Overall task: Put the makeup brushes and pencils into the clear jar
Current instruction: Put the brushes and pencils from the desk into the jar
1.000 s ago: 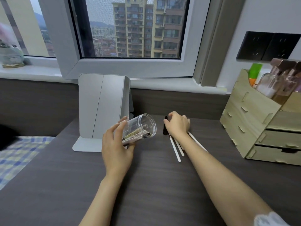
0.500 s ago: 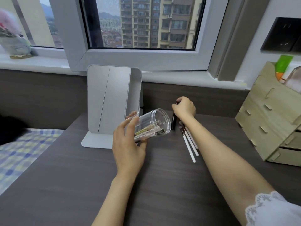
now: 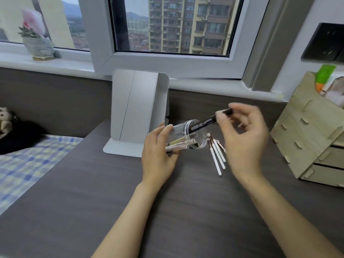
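Black and blurred, the pencil [image 3: 211, 121] carries pale lettering you can't read. Your right hand [image 3: 243, 138] pinches its upper end between thumb and forefinger, its lower tip at the mouth of the clear jar [image 3: 186, 136]. Your left hand [image 3: 158, 155] grips the tilted jar. White-handled brushes [image 3: 216, 155] lie on the desk [image 3: 111, 202] beside it.

Clear jar [image 3: 188, 137] tilted on its side, mouth toward the wooden organizer [image 3: 307, 138], raised off the desk; several brushes and pencils [image 3: 178, 144] inside. Black pencil [image 3: 210, 121] slanted, lower end at jar mouth. White-handled brushes [image 3: 216, 155] flat on the desk between jar and organizer, bristles pointing away.
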{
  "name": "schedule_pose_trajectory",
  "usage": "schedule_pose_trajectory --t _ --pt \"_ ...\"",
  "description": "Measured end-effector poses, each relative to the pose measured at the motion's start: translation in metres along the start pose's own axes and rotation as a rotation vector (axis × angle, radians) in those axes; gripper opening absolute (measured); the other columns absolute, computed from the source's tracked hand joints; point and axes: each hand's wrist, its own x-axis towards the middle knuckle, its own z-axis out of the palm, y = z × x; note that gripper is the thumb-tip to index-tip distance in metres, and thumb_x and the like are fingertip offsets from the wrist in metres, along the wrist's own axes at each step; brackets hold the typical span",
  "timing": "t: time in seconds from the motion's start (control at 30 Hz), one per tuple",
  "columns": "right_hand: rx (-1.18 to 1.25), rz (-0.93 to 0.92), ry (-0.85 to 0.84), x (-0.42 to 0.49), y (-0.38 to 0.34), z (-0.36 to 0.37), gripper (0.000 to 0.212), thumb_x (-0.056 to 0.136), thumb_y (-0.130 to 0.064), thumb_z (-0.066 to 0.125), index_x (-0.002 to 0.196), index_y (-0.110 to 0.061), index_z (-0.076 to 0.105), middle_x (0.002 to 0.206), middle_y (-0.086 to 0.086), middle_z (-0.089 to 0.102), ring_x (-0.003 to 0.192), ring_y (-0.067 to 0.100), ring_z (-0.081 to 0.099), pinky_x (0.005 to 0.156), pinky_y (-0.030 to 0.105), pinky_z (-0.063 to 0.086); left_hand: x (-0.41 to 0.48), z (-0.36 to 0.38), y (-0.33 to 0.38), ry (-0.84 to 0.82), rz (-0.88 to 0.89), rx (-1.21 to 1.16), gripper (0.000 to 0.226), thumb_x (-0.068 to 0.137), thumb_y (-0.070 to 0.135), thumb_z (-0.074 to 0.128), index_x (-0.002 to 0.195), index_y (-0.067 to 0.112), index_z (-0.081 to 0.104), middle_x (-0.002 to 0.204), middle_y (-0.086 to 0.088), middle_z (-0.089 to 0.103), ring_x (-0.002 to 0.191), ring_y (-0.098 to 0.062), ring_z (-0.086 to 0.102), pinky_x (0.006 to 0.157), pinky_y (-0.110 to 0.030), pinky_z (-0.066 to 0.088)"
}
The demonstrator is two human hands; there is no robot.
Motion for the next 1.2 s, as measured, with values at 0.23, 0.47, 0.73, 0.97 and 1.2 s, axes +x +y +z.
schedule_pose_trajectory --t 0.23,0.47,0.73,0.97,1.2 --pt "-0.296 -0.304 -0.185 -0.033 0.019 0.001 0.013 0.071 -0.032 0.072 0.073 -0.019 0.076 0.078 -0.013 0.071 0.079 0.010 0.054 0.080 0.020 0.032 -0.007 0.002 0.006 -0.063 0.067 -0.049 0.062 0.069 0.031 0.068 0.123 0.019 0.043 0.117 -0.009 0.056 0.106 -0.020 0.047 0.086 -0.022 0.036" --pt "-0.472 -0.415 -0.298 -0.026 0.024 -0.017 0.025 0.087 -0.032 0.057 0.074 -0.025 0.076 0.096 -0.005 0.065 0.087 0.014 0.047 0.075 0.027 0.029 -0.006 0.001 0.003 -0.037 0.076 -0.047 0.072 0.063 0.014 0.081 0.124 0.019 0.043 0.116 -0.011 0.056 0.106 -0.017 0.045 0.085 -0.015 0.029" --pt "-0.889 0.214 -0.518 0.024 0.092 -0.042 0.024 0.087 -0.021 0.058 0.107 -0.015 0.070 0.099 0.004 0.072 0.101 0.029 0.061 0.081 0.032 0.044 0.001 0.003 -0.003 0.070 -0.018 -0.023 0.076 0.058 0.013 0.086 0.120 0.022 0.043 0.114 -0.012 0.059 0.100 -0.019 0.047 0.082 -0.016 0.029" --pt "-1.031 0.391 -0.706 0.016 0.123 -0.031 0.036 0.085 -0.004 0.050 0.119 -0.008 0.058 0.117 0.017 0.064 0.112 0.039 0.057 0.090 0.039 0.048 -0.001 0.006 -0.006 0.044 0.012 0.018 0.076 0.057 0.014 0.087 0.121 0.018 0.048 0.118 -0.010 0.058 0.103 -0.022 0.049 0.084 -0.017 0.030" --pt "-0.530 0.284 -0.372 0.037 0.068 -0.039 0.076 0.084 -0.002 0.052 0.149 -0.022 0.019 0.088 0.006 0.059 0.078 0.026 0.060 0.076 0.033 0.045 -0.002 0.007 -0.005 0.026 -0.001 0.012 0.075 0.058 0.014 0.086 0.122 0.021 0.047 0.120 -0.009 0.057 0.104 -0.022 0.049 0.083 -0.024 0.034"
